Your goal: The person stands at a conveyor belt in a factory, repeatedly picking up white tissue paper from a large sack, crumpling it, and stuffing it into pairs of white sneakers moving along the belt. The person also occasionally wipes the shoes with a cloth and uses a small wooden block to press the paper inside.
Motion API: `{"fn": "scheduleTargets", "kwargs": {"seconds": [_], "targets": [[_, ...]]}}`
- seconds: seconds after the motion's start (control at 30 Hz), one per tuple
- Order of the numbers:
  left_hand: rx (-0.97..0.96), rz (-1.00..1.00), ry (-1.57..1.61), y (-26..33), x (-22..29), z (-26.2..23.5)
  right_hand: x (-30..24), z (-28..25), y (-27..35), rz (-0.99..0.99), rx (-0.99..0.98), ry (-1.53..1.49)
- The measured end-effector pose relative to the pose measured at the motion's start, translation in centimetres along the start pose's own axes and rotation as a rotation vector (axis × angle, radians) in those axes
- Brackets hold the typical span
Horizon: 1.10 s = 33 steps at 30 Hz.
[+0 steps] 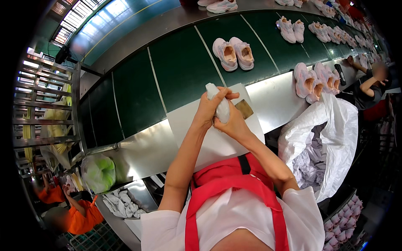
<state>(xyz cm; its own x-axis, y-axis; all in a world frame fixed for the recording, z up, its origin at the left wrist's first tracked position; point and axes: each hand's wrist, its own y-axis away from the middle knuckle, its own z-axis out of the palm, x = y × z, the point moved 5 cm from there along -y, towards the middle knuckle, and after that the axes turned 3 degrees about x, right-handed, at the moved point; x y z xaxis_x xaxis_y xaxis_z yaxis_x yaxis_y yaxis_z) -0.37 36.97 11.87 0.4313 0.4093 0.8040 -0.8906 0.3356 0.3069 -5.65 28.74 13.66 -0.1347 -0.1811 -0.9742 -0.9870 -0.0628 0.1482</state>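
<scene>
White wad, elongated (pixel 222 110), is up in both hands above the white board (pixel 188 129) at the near edge of the green conveyor belt (pixel 130 92). Left hand (pixel 207 106): fingers closed over the wad's upper part, its narrow end poking out past them. Right hand (pixel 234 123): gripping the lower part, thumb against it; most of its fingers are hidden, can't tell their exact placement. Can't tell either whether the wad is paper or something wrapped. Brownish square block (pixel 244 108) on the board, just right of the hands. On the belt ahead: 1 pair of pale pink shoes (pixel 223 51), side by side, toes pointing away. 4 more pale shoes (pixel 303 79) sit on the metal ledge (pixel 274 94) to the right. Below those, an open white sack (pixel 347 142) with crumpled paper (pixel 309 165) inside. Lower left: metal tray (pixel 144 193) with more crumpled sheets (pixel 122 203), and a clear bag with green contents (pixel 99 172) near it. Co-worker in orange (pixel 83 217) at lower left, another in dark clothes (pixel 363 94) at far right.
</scene>
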Motion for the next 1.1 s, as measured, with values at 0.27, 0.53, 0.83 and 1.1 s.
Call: {"fn": "scheduleTargets", "kwargs": {"seconds": [0.27,0.53,0.83,1.1], "targets": [[-0.188,0.028,0.416,-8.2,-2.9,-1.7,0.8,-3.1,-2.4,-0.075,0.075,0.495],[0.229,0.653,-0.990,-25.1,-1.2,-3.3,5.8,-13.1,-14.9,-0.025,0.327,0.986],[-0.109,0.445,-1.280,-32.5,-2.1,-3.6,11.2,-10.3,-28.5,-0.111,0.162,1.228],[-0.111,0.392,-1.361,-30.4,-1.4,-3.7,13.4,-7.1,-30.1,-0.218,0.034,1.357]]}}
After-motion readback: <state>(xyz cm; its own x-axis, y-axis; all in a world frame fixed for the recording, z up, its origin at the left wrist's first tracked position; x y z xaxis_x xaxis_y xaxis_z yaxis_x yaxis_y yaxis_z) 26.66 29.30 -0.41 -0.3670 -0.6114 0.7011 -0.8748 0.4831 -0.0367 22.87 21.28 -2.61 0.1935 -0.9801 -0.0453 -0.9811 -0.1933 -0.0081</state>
